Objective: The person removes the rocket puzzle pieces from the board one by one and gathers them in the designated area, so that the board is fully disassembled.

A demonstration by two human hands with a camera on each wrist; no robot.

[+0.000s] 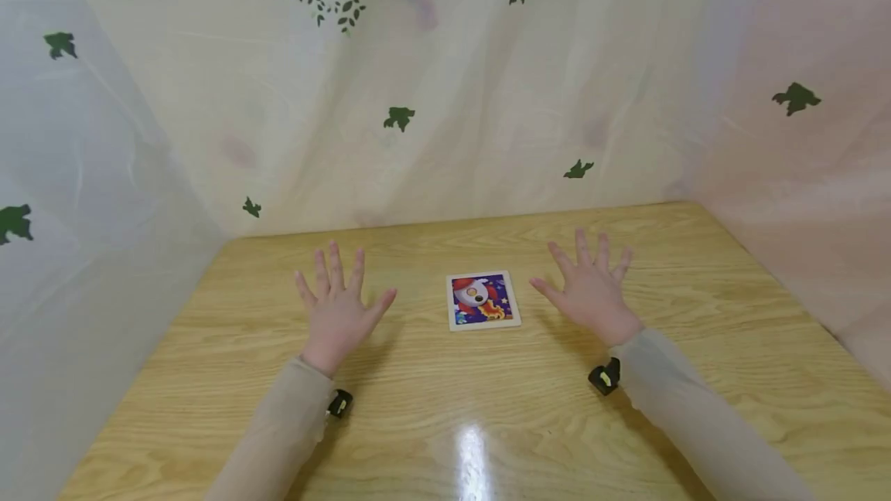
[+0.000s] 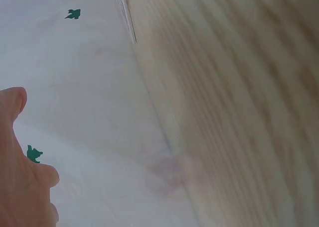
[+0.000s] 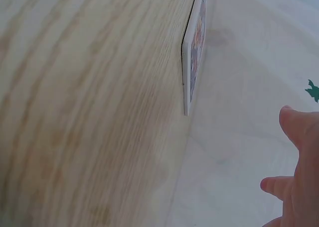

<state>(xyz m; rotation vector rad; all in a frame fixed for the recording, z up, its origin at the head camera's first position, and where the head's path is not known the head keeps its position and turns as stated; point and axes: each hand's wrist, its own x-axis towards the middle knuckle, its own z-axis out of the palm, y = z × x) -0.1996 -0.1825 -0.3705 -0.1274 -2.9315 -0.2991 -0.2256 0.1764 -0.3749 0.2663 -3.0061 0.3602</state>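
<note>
Head view. The card (image 1: 483, 301) lies flat, picture side up, on the table (image 1: 431, 385), between your hands and nearer the right one. Your left hand (image 1: 339, 322) is to its left, your right hand (image 1: 592, 294) to its right; both have fingers spread wide, hold nothing and appear raised, judging by their shadows. A curtain (image 1: 473, 99) hangs beyond the far edge.

Left wrist view. Your left hand shows only in part, at the left, its grasp empty. The pale strip (image 2: 128, 18) at the top is probably the card's rim; too little shows to be sure.

Right wrist view. The card appears nearly edge-on, with a visible thickness. Your right hand, digits apart and empty, is clear of it. Expect a light, stiff board, smooth enough to slide when pushed. Pinch it by its left and right edges, low on the white border. Whether the picture is one sheet or separate pieces you cannot tell, so keep it level.
</note>
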